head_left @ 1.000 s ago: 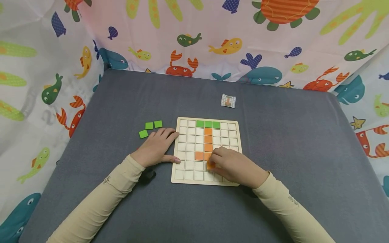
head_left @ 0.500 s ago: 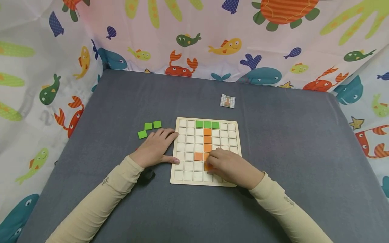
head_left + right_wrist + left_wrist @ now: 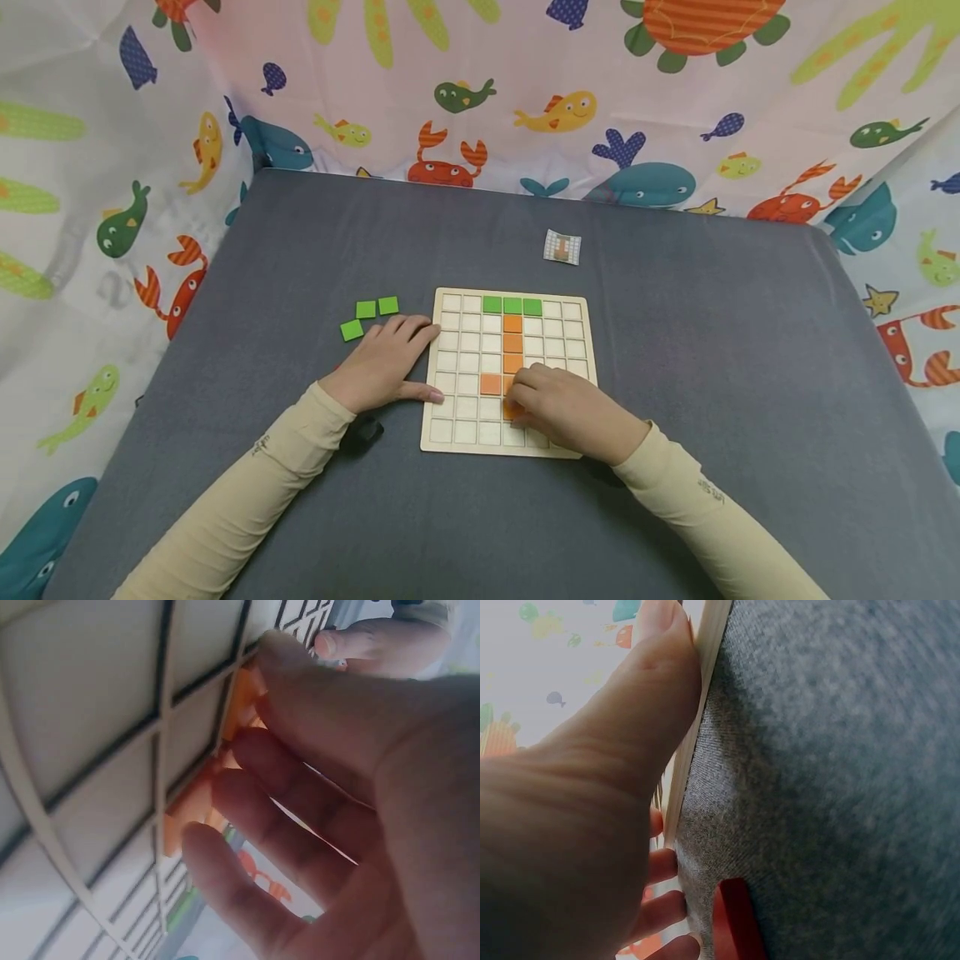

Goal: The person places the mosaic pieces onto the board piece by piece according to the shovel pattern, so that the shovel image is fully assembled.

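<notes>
A square wooden grid board (image 3: 461, 433) lies on the grey table. My right hand (image 3: 573, 408) is over its lower middle, thumb and fingertips pinching an orange tile (image 3: 511, 410) at a cell of the centre column. More orange tiles (image 3: 512, 342) run up that column, and one orange tile (image 3: 491, 384) sits to its left. In the right wrist view, another orange tile (image 3: 193, 806) shows beside my fingers. Three green tiles (image 3: 512, 306) fill part of the top row. My left hand (image 3: 382, 362) rests along the board's left edge, thumb and fingers spread.
Three loose green tiles (image 3: 365, 310) lie left of the board, beyond my left hand. A small card (image 3: 562, 247) with a printed grid pattern lies behind the board. A sea-animal curtain (image 3: 517, 150) hangs at the table's back and sides.
My right hand has lowered the orange tile from a tilt toward its cell and shifted slightly left. My left hand stays at the board's edge.
</notes>
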`<action>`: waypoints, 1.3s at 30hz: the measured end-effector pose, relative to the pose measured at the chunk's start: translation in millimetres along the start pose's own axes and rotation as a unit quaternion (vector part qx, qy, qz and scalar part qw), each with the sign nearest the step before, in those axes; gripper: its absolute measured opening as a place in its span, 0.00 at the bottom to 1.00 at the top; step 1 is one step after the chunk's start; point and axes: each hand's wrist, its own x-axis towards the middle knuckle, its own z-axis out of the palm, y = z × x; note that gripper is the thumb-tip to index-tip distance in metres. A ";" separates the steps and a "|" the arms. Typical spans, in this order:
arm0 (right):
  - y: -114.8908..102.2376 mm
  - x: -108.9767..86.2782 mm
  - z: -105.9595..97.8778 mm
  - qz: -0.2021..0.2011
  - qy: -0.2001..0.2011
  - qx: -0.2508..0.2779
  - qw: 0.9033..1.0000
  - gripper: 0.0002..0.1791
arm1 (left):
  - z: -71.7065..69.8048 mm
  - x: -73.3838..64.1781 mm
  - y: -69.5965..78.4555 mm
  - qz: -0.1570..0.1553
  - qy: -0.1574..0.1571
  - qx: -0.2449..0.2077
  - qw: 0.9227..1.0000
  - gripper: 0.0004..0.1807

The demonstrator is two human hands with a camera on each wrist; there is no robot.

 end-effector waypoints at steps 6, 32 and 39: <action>6.9 5.9 -20.5 0.019 -0.011 0.026 0.999 0.13 | 0.6 1.5 -0.4 -0.003 -0.004 0.005 1.000 0.51; 99.7 -3.9 -18.1 0.218 -0.078 0.084 0.969 0.40 | 3.5 1.5 -3.7 0.005 0.015 -0.008 1.000 0.49; 100.4 -9.3 -10.4 0.215 -0.073 0.076 0.971 0.38 | 0.0 -0.9 -5.0 0.010 0.022 -0.082 0.996 0.46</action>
